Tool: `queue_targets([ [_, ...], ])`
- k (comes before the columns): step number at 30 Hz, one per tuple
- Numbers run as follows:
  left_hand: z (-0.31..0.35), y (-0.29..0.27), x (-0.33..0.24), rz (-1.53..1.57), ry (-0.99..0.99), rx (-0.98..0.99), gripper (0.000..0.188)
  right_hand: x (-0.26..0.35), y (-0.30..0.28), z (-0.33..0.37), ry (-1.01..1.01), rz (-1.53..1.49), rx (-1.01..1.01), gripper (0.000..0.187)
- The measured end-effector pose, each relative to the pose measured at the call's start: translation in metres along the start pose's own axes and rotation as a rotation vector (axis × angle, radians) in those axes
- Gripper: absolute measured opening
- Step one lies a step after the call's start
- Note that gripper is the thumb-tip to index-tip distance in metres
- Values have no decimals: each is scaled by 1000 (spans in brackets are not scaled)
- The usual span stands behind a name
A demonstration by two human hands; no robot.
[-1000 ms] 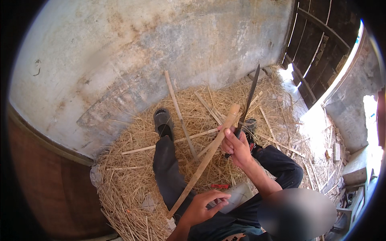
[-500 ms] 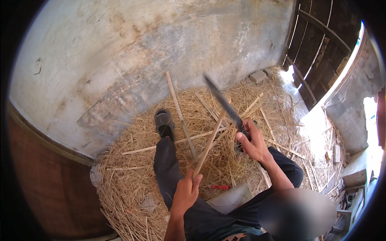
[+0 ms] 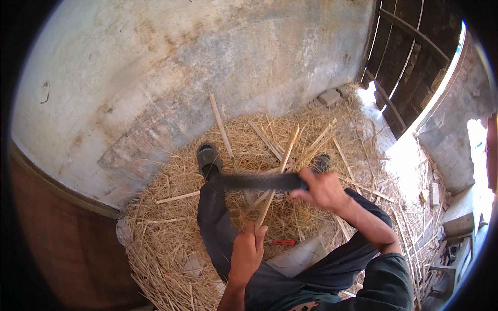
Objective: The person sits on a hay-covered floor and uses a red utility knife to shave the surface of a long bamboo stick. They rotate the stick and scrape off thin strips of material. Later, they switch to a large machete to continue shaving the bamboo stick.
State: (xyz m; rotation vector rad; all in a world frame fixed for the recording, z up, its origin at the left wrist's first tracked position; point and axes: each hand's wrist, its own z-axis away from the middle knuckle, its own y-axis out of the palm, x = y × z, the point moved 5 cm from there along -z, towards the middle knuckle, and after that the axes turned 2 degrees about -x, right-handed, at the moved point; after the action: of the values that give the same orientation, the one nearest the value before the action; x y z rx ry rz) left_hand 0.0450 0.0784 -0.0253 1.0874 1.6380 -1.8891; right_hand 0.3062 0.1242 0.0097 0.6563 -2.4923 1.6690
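My left hand (image 3: 248, 254) is closed around the lower end of a thin split wooden strip (image 3: 278, 181), which slants up and to the right over the straw. In my right hand (image 3: 324, 191) is the handle of a long dark-bladed knife (image 3: 254, 182). Its blade lies nearly level, pointing left, and crosses the strip in this view; motion blurs it. Whether the blade touches the strip, I cannot tell. Between my knees, a small red-handled tool (image 3: 284, 242) lies by a pale container-like object (image 3: 301, 257).
Loose straw and shavings (image 3: 171, 238) cover the floor, with more strips (image 3: 222, 124) scattered about. A stained wall (image 3: 207, 67) rises ahead. Bricks (image 3: 330, 97) sit at its foot near a dark plank door (image 3: 410, 67). My left shoe (image 3: 208, 157) rests on the straw.
The knife has swung down and left, from pointing up and away to lying across the strip. My right forearm moved with it. My left hand keeps its hold, with the strip tilted slightly differently.
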Motion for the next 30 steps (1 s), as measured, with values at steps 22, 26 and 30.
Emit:
queue_targets([
  [22, 10, -17, 18, -30, -95, -19, 40, -69, 2, -42, 369, 181, -12, 57],
  [26, 20, -33, 18, 3, -188, 0, 42, -114, -16, -34, 415, -55, -165, 49],
  [30, 3, -24, 34, 178, -167, 99, 43, -54, 1, -11, 353, -382, -101, 42],
])
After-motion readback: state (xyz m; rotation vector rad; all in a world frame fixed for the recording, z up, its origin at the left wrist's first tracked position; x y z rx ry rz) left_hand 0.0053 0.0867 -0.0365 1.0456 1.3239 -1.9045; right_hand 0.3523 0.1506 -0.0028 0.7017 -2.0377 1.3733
